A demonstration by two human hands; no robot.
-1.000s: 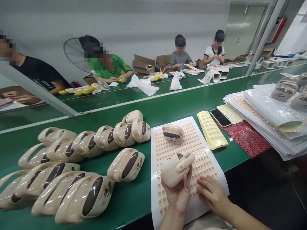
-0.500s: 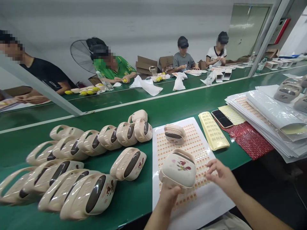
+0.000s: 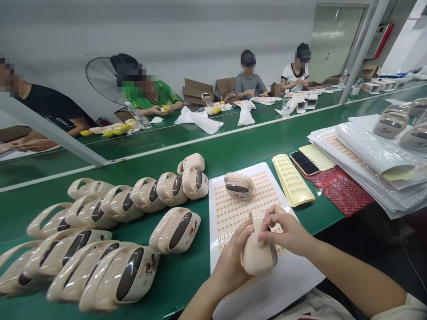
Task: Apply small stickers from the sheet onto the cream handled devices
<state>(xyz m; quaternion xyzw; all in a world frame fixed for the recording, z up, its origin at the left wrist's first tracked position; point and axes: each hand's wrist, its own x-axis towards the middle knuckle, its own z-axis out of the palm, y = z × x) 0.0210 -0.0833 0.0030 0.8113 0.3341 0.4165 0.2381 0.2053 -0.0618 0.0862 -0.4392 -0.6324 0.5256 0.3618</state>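
A cream plastic device with a carry handle [image 3: 256, 260] is held over a white sheet of small orange stickers [image 3: 267, 180]. My left hand [image 3: 230, 258] wraps round its left side, its handle end facing up toward me. My right hand [image 3: 283, 229] is closed, thumb and fingertips pressed against the device by the base of the handle. Whether a small sticker sits under those fingertips is hidden. Another such device [image 3: 239, 186], with a dark oval window, rests on the far part of the sheet. One more device [image 3: 176, 230] lies left of the sheet.
Several matching devices [image 3: 143, 195] stand in rows on the green table at left. To the right are a yellow label strip [image 3: 293, 180], a phone [image 3: 304, 163], red bubble wrap [image 3: 336, 189] and stacked sheets [image 3: 360, 173]. Co-workers sit across the table.
The device has been turned from its flower-printed face to its handle end. My right hand has moved left from beside it and now touches it. The view has shifted slightly.
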